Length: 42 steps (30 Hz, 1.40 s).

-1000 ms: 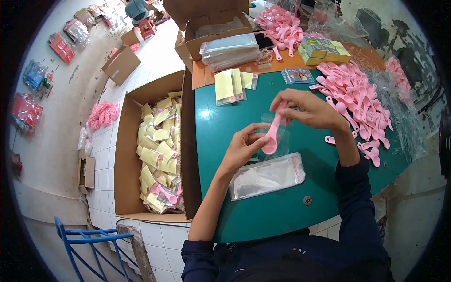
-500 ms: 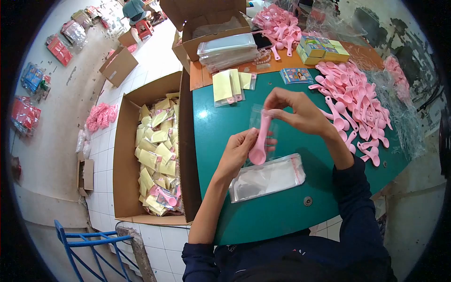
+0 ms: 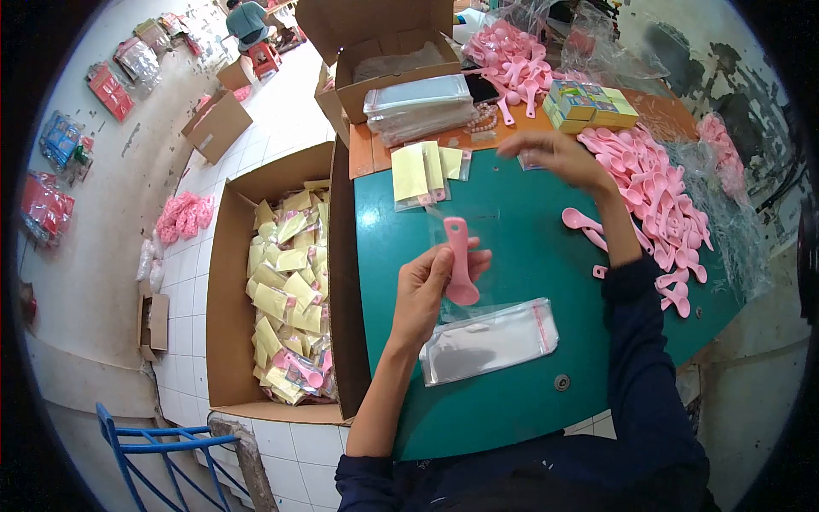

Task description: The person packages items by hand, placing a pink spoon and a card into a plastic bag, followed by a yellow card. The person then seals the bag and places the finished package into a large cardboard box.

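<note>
Over the middle of the green table, my left hand (image 3: 422, 290) is closed around a pink plastic spoon (image 3: 459, 264) and a clear plastic bag, the spoon's holed handle pointing up. It is hard to see where the bag's edges run. My right hand (image 3: 567, 160) is apart from the spoon, above a stack of small printed cards (image 3: 531, 160) that it mostly covers. Its fingers stretch leftward and look slightly blurred, with nothing visible in them. Below my left hand lies a pile of clear plastic bags (image 3: 490, 343).
A big carton (image 3: 223, 341) of filled packets stands left of the table. Packets with yellow cards (image 3: 411, 175) lie near the table's back edge. Pink spoons (image 3: 653, 183) are heaped at right. Behind are small yellow boxes (image 3: 589, 104), bundled bags (image 3: 420, 107) and an open carton (image 3: 394, 60).
My right hand has let go of the spoon's handle and moved right and up to the cards. My left hand keeps the spoon and bag, now slightly further left.
</note>
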{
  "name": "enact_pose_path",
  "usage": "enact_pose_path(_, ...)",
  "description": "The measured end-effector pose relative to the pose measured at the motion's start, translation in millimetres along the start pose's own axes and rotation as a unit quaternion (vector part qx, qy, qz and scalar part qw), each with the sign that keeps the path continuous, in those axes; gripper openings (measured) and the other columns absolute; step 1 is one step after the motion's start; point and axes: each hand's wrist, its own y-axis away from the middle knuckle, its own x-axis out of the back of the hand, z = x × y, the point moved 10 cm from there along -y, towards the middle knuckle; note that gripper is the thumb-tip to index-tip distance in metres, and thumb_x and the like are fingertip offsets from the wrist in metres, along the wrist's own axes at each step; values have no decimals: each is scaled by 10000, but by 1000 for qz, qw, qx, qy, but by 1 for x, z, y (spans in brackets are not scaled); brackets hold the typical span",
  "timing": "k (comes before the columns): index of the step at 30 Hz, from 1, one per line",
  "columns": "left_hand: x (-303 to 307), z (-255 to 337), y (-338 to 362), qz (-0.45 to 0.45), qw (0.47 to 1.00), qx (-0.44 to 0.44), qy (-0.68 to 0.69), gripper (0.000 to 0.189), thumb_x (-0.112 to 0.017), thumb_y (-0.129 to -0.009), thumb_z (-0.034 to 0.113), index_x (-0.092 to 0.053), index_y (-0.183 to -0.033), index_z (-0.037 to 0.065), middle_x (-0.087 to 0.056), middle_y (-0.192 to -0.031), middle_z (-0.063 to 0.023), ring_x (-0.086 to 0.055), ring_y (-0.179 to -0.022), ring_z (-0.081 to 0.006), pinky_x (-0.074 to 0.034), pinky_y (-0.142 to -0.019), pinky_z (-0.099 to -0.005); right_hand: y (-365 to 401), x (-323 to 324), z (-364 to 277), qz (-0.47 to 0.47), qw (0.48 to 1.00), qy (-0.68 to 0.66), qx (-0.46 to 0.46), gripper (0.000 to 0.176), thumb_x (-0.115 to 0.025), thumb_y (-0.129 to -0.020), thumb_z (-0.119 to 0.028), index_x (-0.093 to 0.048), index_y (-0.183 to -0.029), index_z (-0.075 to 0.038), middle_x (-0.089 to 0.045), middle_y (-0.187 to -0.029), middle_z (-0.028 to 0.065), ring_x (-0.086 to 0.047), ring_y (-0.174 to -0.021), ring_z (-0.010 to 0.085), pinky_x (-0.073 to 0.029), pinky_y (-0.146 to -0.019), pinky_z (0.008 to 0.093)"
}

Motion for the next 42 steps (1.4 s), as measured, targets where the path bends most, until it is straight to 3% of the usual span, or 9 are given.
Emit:
enact_pose_path(3,-11,7,5,-47,998,-33,-22,462,-445,-943,345,-558,-1098,-76,-638,-995,-189,-631,-937,-248,-507,-830,-343,1,94,150,188,849,395,-296,289,-655,-741,-179,-654,-945,26,-620,-1014,240,-615,-939,327,-496,-793,377)
enact_pose_path(5,-15,9,10,-95,994,-51,-3,389,-458,-952,280,-606,-1049,-66,-645,-1017,-174,-617,-959,-219,-477,-847,-313,13,93,162,225,799,477,-288,369,-709,-682,-247,-614,-835,75,-622,-878,266,-621,-855,357,-496,-714,416)
enact_pose_path(12,-33,22,15,-122,991,-51,8,446,-409,-960,346,-612,-1034,-44,-647,-1007,-172,-639,-887,-191,-511,-745,-277,18,104,196,247,835,335,-359,397,-791,-541,-194,-622,-821,31,-632,-886,243,-621,-868,353,-483,-719,422)
enact_pose_path(18,-38,28,21,-210,964,-37,158,453,-443,-939,374,-602,-980,-49,-642,-950,-222,-654,-850,-293,-532,-756,-367,26,101,171,252,855,307,-335,285,-652,-717,-159,-630,-906,54,-627,-901,272,-594,-941,406,-481,-776,456)
enact_pose_path(21,-36,26,4,-241,971,-8,7,410,-435,-956,339,-619,-1007,-23,-664,-932,-145,-643,-846,-169,-514,-714,-267,17,114,188,308,808,462,-195,263,-643,-721,-152,-637,-907,34,-623,-879,269,-605,-862,406,-484,-726,447)
enact_pose_path(24,-27,30,-10,-298,954,9,-40,391,-429,-962,310,-624,-1005,-26,-670,-900,-124,-640,-844,-148,-504,-701,-245,33,109,124,388,828,381,-139,238,-635,-715,-136,-650,-911,-1,-615,-876,268,-595,-794,424,-477,-688,449)
enact_pose_path(27,-23,27,-21,-303,928,91,-198,357,-452,-956,307,-640,-1013,9,-665,-843,-70,-625,-820,-105,-489,-682,-215,35,95,75,320,891,307,-99,216,-647,-743,-156,-652,-913,-22,-645,-831,190,-631,-713,312,-492,-615,376)
enact_pose_path(31,-8,15,-42,-267,918,110,-274,338,-454,-957,300,-649,-1012,30,-655,-831,-44,-608,-762,-73,-487,-658,-198,46,27,-36,158,981,-83,-75,175,-622,-832,-127,-582,-966,-21,-616,-802,10,-589,-696,55,-436,-474,201)
enact_pose_path(42,-15,9,-53,-243,936,77,-244,333,-490,-944,294,-608,-1055,3,-645,-856,-30,-576,-744,-53,-469,-650,-197,50,-28,-90,17,997,29,-63,148,-646,-817,-99,-548,-882,-9,-623,-758,46,-570,-588,69,-433,-424,203)
